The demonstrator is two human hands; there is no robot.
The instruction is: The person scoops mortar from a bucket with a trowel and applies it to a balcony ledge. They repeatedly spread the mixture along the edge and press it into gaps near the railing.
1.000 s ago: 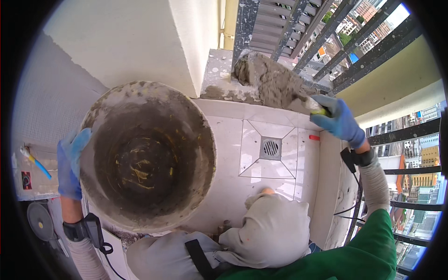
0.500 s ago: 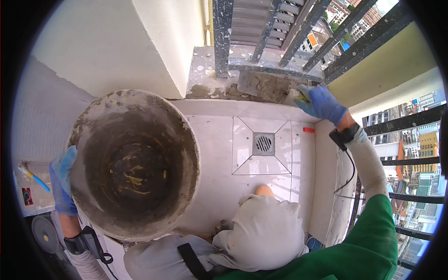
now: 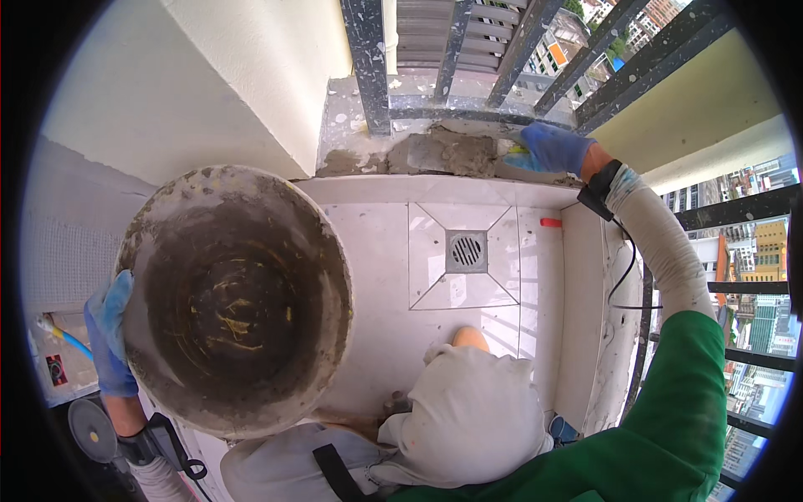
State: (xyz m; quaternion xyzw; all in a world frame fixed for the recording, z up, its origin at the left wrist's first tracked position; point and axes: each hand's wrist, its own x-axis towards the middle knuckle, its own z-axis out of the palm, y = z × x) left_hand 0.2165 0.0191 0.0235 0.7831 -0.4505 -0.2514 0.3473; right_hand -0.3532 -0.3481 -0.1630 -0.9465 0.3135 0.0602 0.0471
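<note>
My left hand, in a blue glove, grips the left rim of a large round bucket. The bucket is tilted so its mouth faces me. Grey mortar coats its inner wall, with yellowish scrape marks at the dark bottom. At the far right, my gloved right hand is closed round the handle of a trowel, whose blade lies flat over the ledge below the railing. A lump of wet mortar covers much of the blade. The handle is mostly hidden by the fingers.
Dark metal railings rise behind the ledge and along the right side. A square floor drain is set in the pale tiles. A small red piece lies right of it. At left, a blue-and-yellow pipe or cable sticks out near the wall.
My right hand has moved slightly left along the ledge with the trowel, and the mortar has shifted with it. The bucket stays in my left hand. The view has shifted a little.
</note>
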